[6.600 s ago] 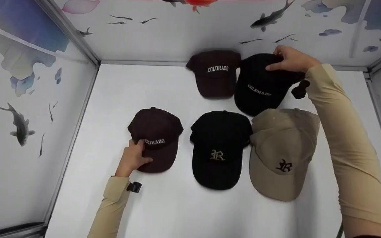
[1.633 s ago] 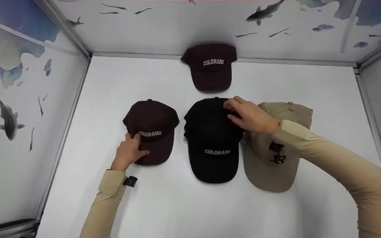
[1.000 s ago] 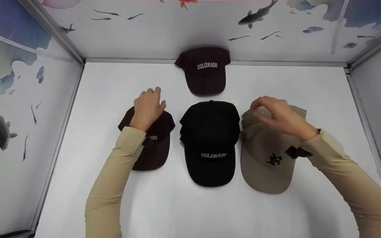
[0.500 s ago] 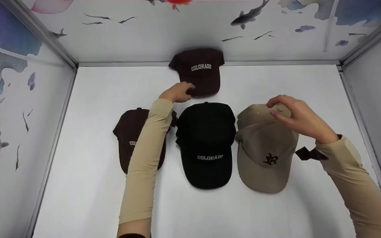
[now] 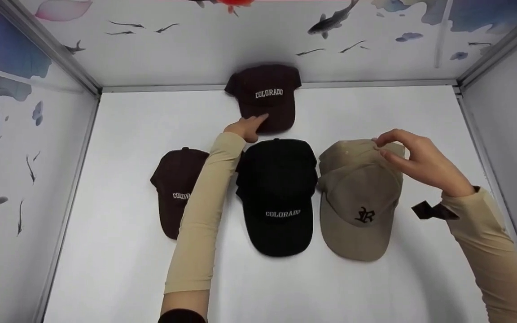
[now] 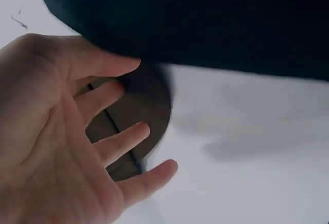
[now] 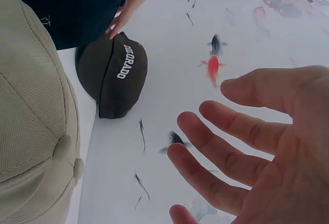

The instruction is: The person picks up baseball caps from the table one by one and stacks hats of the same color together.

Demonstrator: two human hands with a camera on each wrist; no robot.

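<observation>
My left hand (image 5: pixel 246 128) reaches over the brim of the maroon COLORADO baseball cap (image 5: pixel 267 80) at the back wall. Its fingers are spread and fairly straight in the left wrist view, in front of that cap's brim (image 6: pixel 157 100); contact is unclear. Below it lies a black COLORADO baseball cap (image 5: pixel 281 179), stacked on another cap. Over the crown of the tan baseball cap (image 5: pixel 357 193) hovers my right hand (image 5: pixel 422 159), fingers bent loosely with nothing between them. Two top buttons on the tan cap (image 7: pixel 31 116) in the right wrist view suggest a stack.
Another maroon COLORADO cap (image 5: pixel 175 175) lies at the left, partly hidden under my left sleeve (image 5: pixel 200 220). The white table (image 5: pixel 352 291) is bounded by a back wall (image 5: pixel 173 58) and side walls printed with fish.
The black COLORADO cap went from back right onto the black cap in the middle. My left hand left the left maroon cap for the back one; my right hand released the black cap and moved right.
</observation>
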